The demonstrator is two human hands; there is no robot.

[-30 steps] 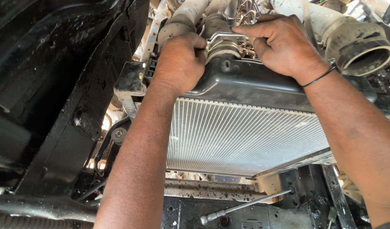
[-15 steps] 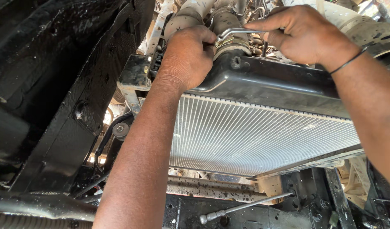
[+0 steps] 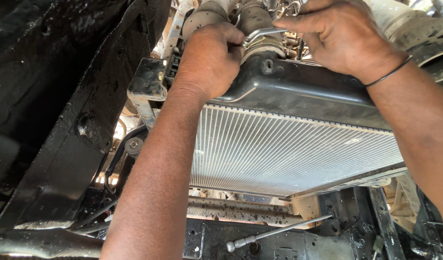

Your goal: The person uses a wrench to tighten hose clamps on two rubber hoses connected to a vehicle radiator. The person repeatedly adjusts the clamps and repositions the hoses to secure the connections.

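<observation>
Both hands have shifted a little up and to the right over the last second, and the radiator now sits lower and fuller in view. At the hose neck, the left hand [image 3: 209, 60] is curled tight, its fingers pinching the end of a bright metal wrench [image 3: 262, 33] where it meets the clamp [image 3: 262, 45]. That clamp rings the hose [image 3: 253, 17] just above the radiator's black top tank [image 3: 298, 89]. Across from it, the right hand [image 3: 339, 36] is bent over the other end of the wrench, fingers folded down toward the clamp; whether they actually close on the tool I cannot tell, since the hand hides its own fingertips. A thin black band [image 3: 387, 74] circles that wrist.

Below the tank, the radiator's [image 3: 298, 154] silver fins spread wide, tilted down to the right. A greasy black frame [image 3: 62, 120] runs along the left. Down on the dirty crossmember [image 3: 231, 212] beneath the radiator lies a long socket extension bar [image 3: 277, 232], well apart from both hands. A large pale pipe [image 3: 414, 29] passes behind the right wrist.
</observation>
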